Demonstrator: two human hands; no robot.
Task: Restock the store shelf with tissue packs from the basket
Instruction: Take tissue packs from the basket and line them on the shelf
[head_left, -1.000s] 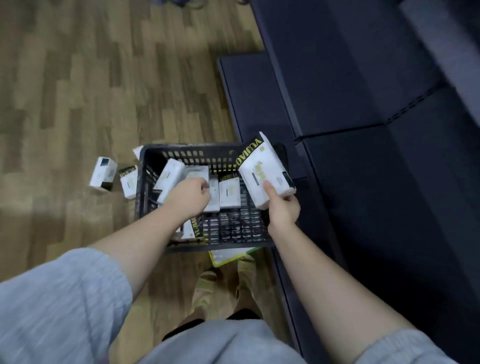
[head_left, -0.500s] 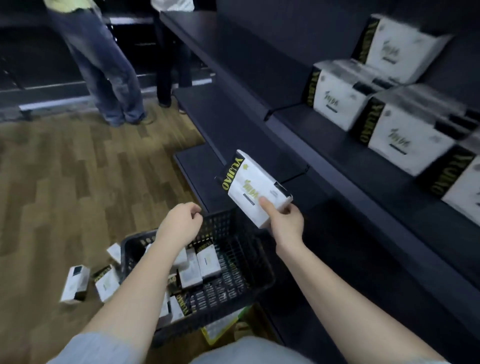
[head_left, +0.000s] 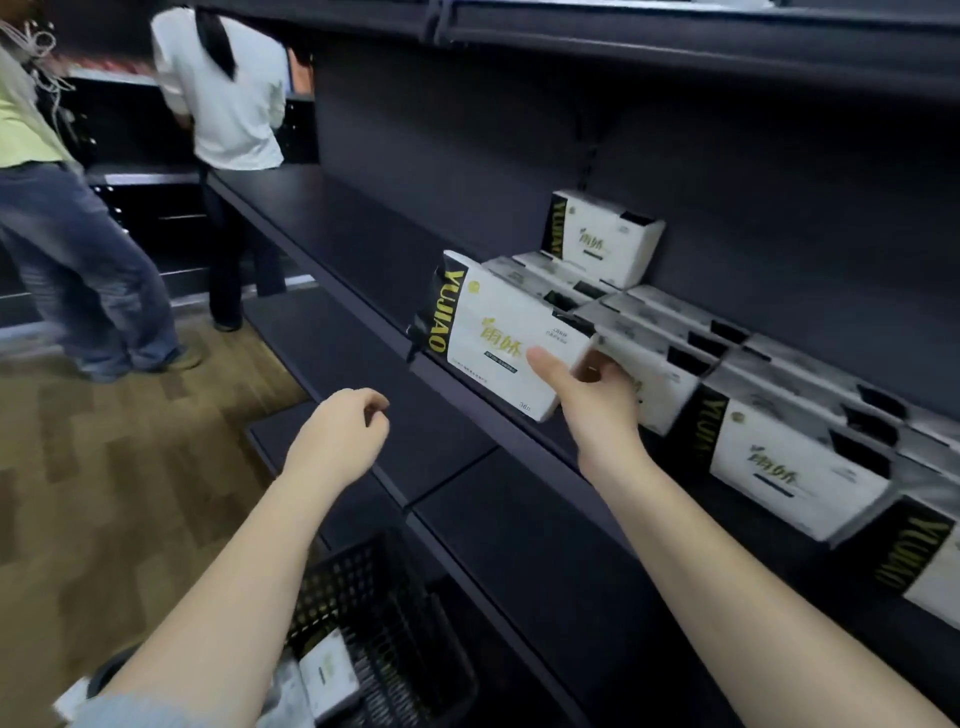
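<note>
The right hand (head_left: 597, 400) pinches 1 YUJIAO tissue pack (head_left: 506, 332), thumb on its face, at the front edge of the dark shelf (head_left: 363, 228) beside the stocked row. The left hand (head_left: 340, 441) hangs loosely curled, holding nothing, above the black basket (head_left: 384, 613), where 1 pack shows clearly. 2 people stand behind.

Tissue pack held at the shelf edge

The right hand (head_left: 597, 400) grips a white tissue pack (head_left: 498, 338) at the front edge of the dark shelf (head_left: 363, 244), just beside the stocked packs (head_left: 789, 462). The left hand (head_left: 337, 441) hovers loosely curled above the black basket (head_left: 384, 618). Two people stand behind.
</note>
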